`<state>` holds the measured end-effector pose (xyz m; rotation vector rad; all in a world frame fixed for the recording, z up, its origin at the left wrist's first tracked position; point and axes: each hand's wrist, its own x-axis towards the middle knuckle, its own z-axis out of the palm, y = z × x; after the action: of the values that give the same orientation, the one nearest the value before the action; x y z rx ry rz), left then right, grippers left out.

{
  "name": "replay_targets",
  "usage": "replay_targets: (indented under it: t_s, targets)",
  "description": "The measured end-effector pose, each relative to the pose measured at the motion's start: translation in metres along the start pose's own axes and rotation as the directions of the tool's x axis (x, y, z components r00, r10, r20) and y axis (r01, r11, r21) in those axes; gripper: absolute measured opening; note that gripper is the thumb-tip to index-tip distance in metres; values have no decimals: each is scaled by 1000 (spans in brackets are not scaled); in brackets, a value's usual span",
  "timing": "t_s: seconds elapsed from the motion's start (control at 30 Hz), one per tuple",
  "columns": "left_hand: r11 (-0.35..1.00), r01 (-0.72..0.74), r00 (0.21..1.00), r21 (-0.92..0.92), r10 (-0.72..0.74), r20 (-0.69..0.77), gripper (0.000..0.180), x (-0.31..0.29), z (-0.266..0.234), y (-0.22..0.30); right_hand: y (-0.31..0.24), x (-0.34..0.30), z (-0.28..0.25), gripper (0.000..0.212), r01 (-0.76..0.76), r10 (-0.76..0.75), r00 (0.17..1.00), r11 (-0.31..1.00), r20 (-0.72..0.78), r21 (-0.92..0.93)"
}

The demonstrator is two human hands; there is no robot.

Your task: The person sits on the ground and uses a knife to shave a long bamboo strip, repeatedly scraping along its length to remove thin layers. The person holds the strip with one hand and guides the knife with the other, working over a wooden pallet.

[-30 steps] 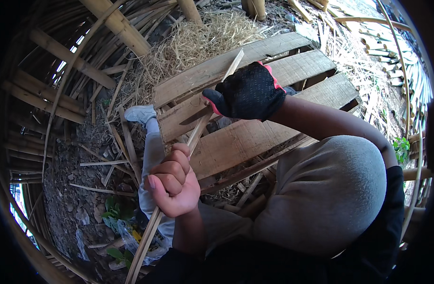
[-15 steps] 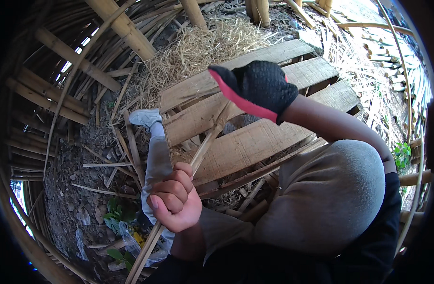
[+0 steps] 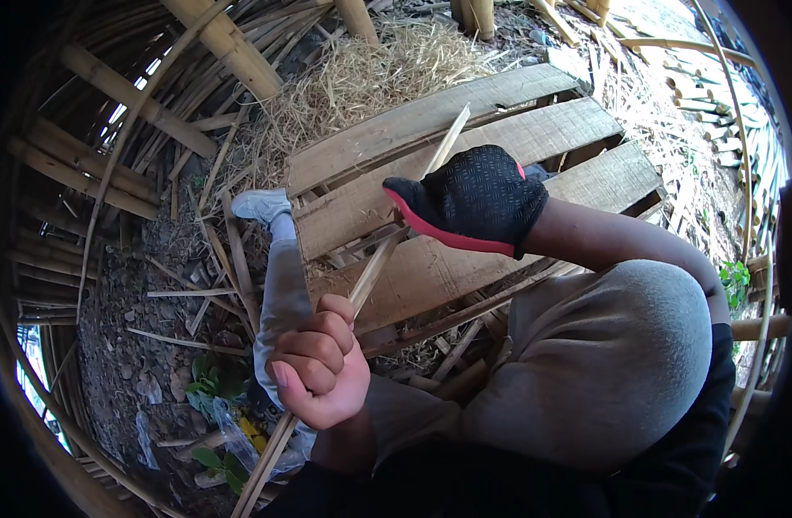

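Observation:
My bare left hand (image 3: pixel 320 367) is closed in a fist around a long, pale bamboo strip (image 3: pixel 376 273). The strip slants from the lower edge up over a slatted wooden bench (image 3: pixel 465 269). On my right hand (image 3: pixel 478 200) is a black glove with a red-pink edge. Its thumb lies across the upper part of the strip, whose tip sticks out beyond the glove. The right fingers are curled in, and what they grip is hidden under the glove.
A heap of fine shavings (image 3: pixel 374 82) lies behind the bench. Bamboo poles (image 3: pixel 228 52) stand at the left. Thin sticks (image 3: pixel 189 343), a plastic bag (image 3: pixel 236 436) and leaves litter the ground. My bent leg (image 3: pixel 612 345) is at the right; cut bamboo pieces (image 3: pixel 711 108) lie farther off.
My gloved right hand has moved slightly nearer to me, and the strip's far tip now shows beyond it. My left hand keeps its hold in nearly the same place.

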<state>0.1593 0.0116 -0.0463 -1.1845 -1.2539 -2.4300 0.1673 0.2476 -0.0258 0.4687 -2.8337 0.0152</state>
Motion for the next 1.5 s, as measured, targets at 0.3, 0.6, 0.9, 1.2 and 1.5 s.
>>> replay_targets:
  t_s: [0.3,0.6,0.9,1.2,1.5]
  targets:
    - [998,51,996,-27,-52,-67,51,-5,-10,-5,5,19,12,30,-29,28,999,999,-44,-27]
    - [1000,16,1000,-2,-16,22,51,-6,-7,3,109,20,-3,73,-752,752,658,653,36,90]
    - [1000,5,998,-20,-4,67,54,-4,1,2,44,11,-14,49,108,-182,978,861,104,498]
    - [1000,15,997,-26,-13,78,54,-4,1,1,36,11,7,32,212,-208,975,774,-76,596]
    - [999,-4,994,-38,8,107,55,-2,1,-2,58,11,3,51,315,-301,942,946,-152,77]
